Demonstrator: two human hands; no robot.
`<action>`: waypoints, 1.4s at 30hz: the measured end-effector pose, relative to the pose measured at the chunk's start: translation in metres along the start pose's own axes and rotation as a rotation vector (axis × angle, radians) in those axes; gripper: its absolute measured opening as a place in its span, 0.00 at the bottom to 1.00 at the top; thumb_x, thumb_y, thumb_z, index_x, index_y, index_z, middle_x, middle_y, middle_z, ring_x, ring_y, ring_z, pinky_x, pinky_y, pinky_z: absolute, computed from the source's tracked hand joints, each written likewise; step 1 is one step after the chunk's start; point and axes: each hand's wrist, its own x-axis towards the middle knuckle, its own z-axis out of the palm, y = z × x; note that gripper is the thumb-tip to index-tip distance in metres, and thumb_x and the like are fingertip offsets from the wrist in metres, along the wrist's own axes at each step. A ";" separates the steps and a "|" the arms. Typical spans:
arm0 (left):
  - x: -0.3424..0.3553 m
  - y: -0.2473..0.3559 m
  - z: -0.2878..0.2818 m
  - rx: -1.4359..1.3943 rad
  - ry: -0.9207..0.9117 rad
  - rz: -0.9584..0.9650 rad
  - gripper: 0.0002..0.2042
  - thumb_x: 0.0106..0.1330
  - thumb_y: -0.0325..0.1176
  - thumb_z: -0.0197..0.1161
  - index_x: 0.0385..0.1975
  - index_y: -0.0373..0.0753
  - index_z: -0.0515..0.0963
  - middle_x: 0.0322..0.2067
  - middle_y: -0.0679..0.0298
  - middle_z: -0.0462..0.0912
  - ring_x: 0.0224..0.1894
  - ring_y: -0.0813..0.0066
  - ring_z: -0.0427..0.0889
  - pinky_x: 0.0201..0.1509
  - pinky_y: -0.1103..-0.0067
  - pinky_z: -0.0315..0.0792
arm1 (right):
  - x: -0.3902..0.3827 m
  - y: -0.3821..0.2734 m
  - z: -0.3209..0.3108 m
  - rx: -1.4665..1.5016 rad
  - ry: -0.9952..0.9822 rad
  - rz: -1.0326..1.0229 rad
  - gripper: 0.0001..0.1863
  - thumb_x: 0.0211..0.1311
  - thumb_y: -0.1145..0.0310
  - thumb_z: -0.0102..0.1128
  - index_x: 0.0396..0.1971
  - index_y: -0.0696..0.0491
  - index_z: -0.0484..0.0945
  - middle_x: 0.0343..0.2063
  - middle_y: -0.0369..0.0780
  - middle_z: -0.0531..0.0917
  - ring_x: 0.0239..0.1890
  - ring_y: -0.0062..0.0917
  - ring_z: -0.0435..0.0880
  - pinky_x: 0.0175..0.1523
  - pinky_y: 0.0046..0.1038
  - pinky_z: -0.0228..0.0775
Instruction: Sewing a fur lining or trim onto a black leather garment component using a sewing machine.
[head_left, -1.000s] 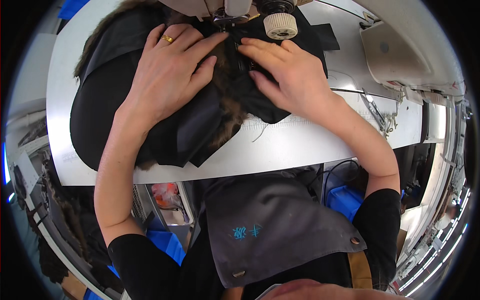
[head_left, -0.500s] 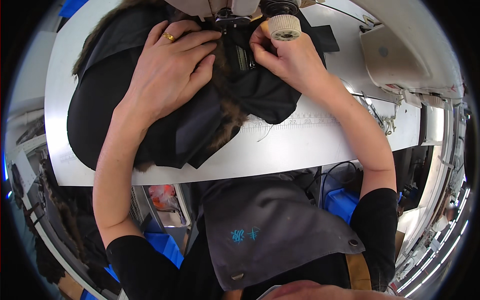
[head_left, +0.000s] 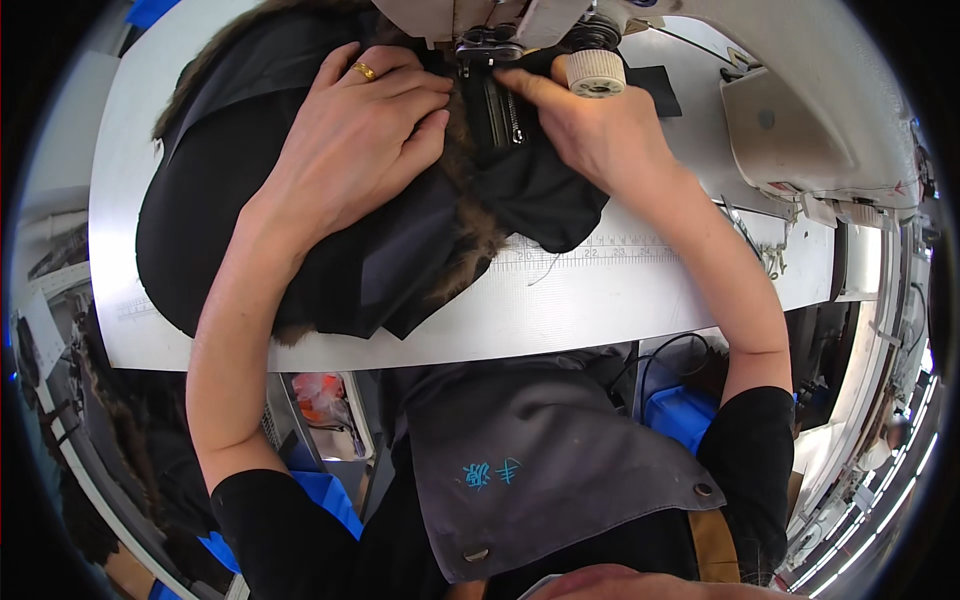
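Under the sewing machine's presser foot lies a black garment piece with brown fur trim. A zipper with a metal pull shows in it just in front of the foot. My left hand, a gold ring on one finger, is spread over the cloth left of the foot, its fingertips beside it. On the other side, my right hand reaches one stretched digit to the cloth close by the foot and zipper. Its remaining fingers are partly hidden behind the machine's white knob.
The machine's arm curves over the right side. A printed ruler scale runs along the white table. Small metal tools lie beyond my right forearm. Blue bins stand below the table edge.
My right hand has loosened its pinch at the cloth and now stretches a digit toward the presser foot. My left hand stays on the cloth. The whole view has shifted slightly.
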 end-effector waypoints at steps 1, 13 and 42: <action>0.000 0.000 0.000 0.000 0.003 0.001 0.11 0.62 0.34 0.55 0.37 0.35 0.80 0.40 0.64 0.82 0.52 0.69 0.73 0.63 0.68 0.58 | 0.001 0.001 0.001 -0.077 0.013 0.071 0.04 0.50 0.71 0.60 0.28 0.50 0.77 0.23 0.38 0.75 0.24 0.32 0.80 0.25 0.31 0.72; 0.000 0.001 -0.001 -0.042 0.026 -0.008 0.11 0.61 0.33 0.56 0.35 0.33 0.80 0.38 0.63 0.82 0.50 0.68 0.74 0.62 0.67 0.60 | -0.005 0.006 0.008 0.241 0.117 0.224 0.12 0.56 0.72 0.62 0.41 0.50 0.79 0.24 0.37 0.79 0.27 0.25 0.82 0.35 0.24 0.74; 0.000 -0.003 0.003 -0.070 0.041 0.018 0.09 0.59 0.31 0.58 0.32 0.32 0.81 0.36 0.62 0.82 0.49 0.66 0.76 0.62 0.65 0.61 | 0.003 0.025 -0.010 0.306 -0.028 0.607 0.18 0.46 0.58 0.61 0.27 0.60 0.77 0.19 0.48 0.78 0.28 0.46 0.79 0.33 0.40 0.68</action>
